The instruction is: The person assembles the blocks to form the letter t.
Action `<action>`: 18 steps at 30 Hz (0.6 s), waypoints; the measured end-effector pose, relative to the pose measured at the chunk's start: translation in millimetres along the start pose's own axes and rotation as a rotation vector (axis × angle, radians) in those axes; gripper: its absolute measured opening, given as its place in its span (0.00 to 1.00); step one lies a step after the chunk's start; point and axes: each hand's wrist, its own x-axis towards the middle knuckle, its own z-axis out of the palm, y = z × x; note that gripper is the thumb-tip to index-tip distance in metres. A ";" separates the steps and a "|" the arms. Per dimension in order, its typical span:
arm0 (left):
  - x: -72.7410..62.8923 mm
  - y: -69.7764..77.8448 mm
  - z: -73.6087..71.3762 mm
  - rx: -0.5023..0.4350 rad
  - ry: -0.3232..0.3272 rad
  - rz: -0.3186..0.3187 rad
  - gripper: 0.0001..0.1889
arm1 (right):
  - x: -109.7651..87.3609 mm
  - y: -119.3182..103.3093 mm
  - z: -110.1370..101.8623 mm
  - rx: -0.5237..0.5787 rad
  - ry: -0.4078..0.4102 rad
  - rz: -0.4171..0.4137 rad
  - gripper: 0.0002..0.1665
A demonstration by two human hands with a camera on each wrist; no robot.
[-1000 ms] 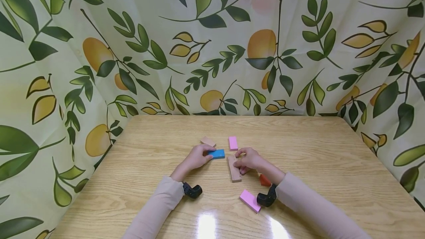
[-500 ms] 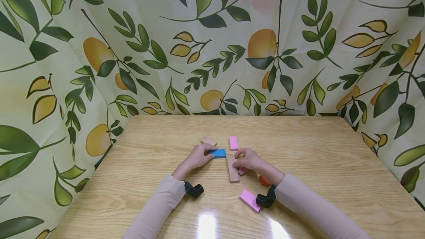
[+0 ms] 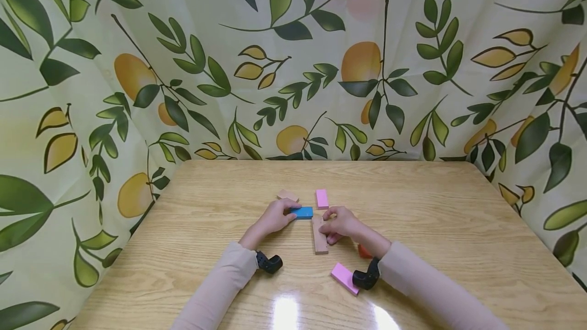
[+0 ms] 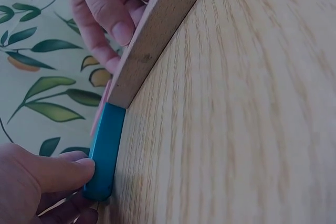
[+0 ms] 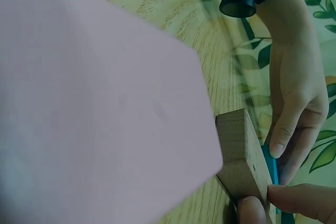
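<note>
My left hand (image 3: 275, 216) pinches a blue wooden block (image 3: 303, 213) between thumb and fingers, lying flat on the table. Thumb and fingers of my right hand (image 3: 341, 223) grip a longer plain wood block (image 3: 319, 238), which points toward the near edge. In the left wrist view, the end of the blue block (image 4: 107, 145) sits right at the end corner of the plain block (image 4: 152, 40). The right wrist view shows the right thumb and a finger on either side of the plain block (image 5: 244, 156), with the left hand (image 5: 296, 108) beyond it.
A pink block (image 3: 322, 199) lies behind the two held blocks, and another plain wood block (image 3: 287, 195) behind the left hand. Near the right wrist are a second pink block (image 3: 345, 279) and a red block (image 3: 364, 252), partly covered by the forearm. Patterned cloth (image 3: 293, 65) surrounds the table.
The blue block has slid slightly right with the left hand. The plain block's near end has swung a little left, so it stands straighter, and the two blocks are closer.
</note>
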 end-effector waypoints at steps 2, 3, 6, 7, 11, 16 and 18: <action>0.7 0.3 0.1 -0.002 -0.002 -0.003 0.15 | 0.9 0.0 0.1 0.001 -0.004 0.002 0.17; 1.1 0.5 0.1 -0.005 -0.005 -0.004 0.15 | 1.2 0.2 0.2 0.003 -0.005 0.001 0.17; 1.5 0.2 0.8 -0.004 -0.008 -0.002 0.15 | 1.7 0.9 0.6 0.004 -0.008 0.003 0.17; 1.8 0.0 1.0 -0.003 -0.010 0.001 0.15 | 1.6 1.0 0.9 0.005 -0.007 0.003 0.16; 2.4 -0.1 1.8 0.007 -0.009 0.012 0.15 | 1.9 0.8 1.2 -0.002 -0.003 0.011 0.17; 3.7 0.2 3.1 0.007 0.001 0.014 0.15 | 2.0 -0.1 1.6 -0.013 -0.008 0.027 0.18; 3.5 0.4 3.4 0.010 0.003 0.016 0.15 | 2.0 -0.7 1.8 -0.014 -0.011 0.029 0.18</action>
